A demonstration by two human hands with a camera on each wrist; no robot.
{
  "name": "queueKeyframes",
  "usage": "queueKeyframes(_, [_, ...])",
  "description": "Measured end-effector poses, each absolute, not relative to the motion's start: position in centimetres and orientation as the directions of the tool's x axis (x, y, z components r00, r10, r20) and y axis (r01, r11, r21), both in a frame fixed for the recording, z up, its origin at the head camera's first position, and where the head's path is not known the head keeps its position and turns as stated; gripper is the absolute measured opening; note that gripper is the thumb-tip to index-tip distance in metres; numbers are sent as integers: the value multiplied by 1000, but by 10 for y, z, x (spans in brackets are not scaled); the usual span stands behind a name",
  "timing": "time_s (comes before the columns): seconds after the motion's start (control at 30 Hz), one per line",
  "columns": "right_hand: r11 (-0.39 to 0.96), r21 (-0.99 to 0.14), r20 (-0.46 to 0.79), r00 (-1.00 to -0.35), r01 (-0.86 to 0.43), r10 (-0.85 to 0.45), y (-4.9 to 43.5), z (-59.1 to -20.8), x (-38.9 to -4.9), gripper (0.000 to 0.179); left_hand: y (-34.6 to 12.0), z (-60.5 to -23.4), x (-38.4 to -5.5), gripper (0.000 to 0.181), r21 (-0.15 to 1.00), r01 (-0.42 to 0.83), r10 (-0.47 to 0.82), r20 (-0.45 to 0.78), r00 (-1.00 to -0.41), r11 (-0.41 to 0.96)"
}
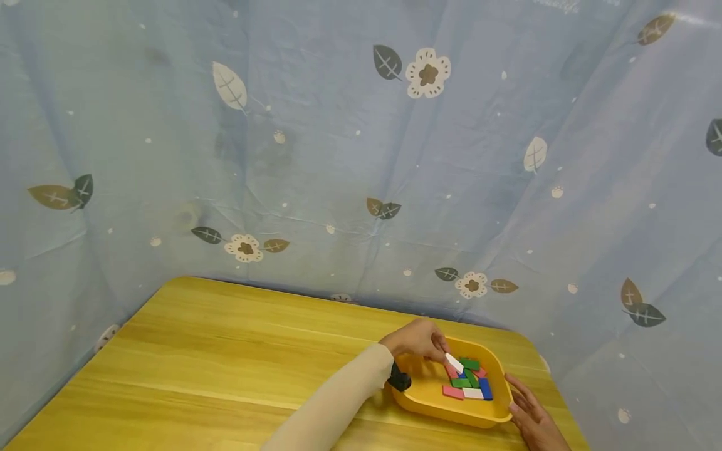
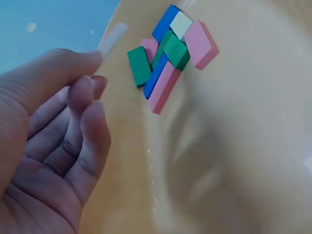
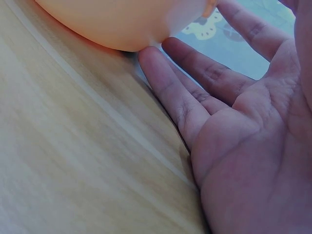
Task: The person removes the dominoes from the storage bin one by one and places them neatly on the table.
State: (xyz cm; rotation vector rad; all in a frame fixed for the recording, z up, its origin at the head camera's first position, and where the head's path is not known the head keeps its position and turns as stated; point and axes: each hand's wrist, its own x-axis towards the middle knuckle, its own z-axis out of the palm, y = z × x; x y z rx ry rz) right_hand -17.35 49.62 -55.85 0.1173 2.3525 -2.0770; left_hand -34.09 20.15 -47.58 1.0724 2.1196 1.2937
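Over the far left part of the yellow, rounded plastic tray (image 1: 451, 412), the left hand (image 1: 418, 339) pinches a white, flat rectangular block (image 1: 454, 363) by one end; a light, level grip should avoid nudging the pink, green, blue and white rectangular blocks (image 1: 471, 379) inside the tray. At the tray's right end, the right hand (image 1: 536, 418), fingers nearly straight, touches the wall; gentle contact should steady it. High beyond the tray, pale script (image 1: 555, 5) is too faint to read.

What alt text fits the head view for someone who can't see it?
A person's left hand pinches a white block over a yellow tray holding pink, green, blue and white blocks, while the right hand touches the tray's right side. The tray sits on a wood-grain table before a patterned blue backdrop.
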Motion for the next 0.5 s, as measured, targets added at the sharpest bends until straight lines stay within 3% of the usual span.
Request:
queueKeyframes(0.2, [137, -989, -45, -997, 52, 60, 493, -555, -172, 59, 198, -468, -338, 9, 911, 366, 798, 73, -599, 192])
queueKeyframes(0.5, [174, -978, -95, -987, 117, 129, 487, -551, -172, 63, 185, -459, -332, 9, 895, 398, 788, 94, -608, 200])
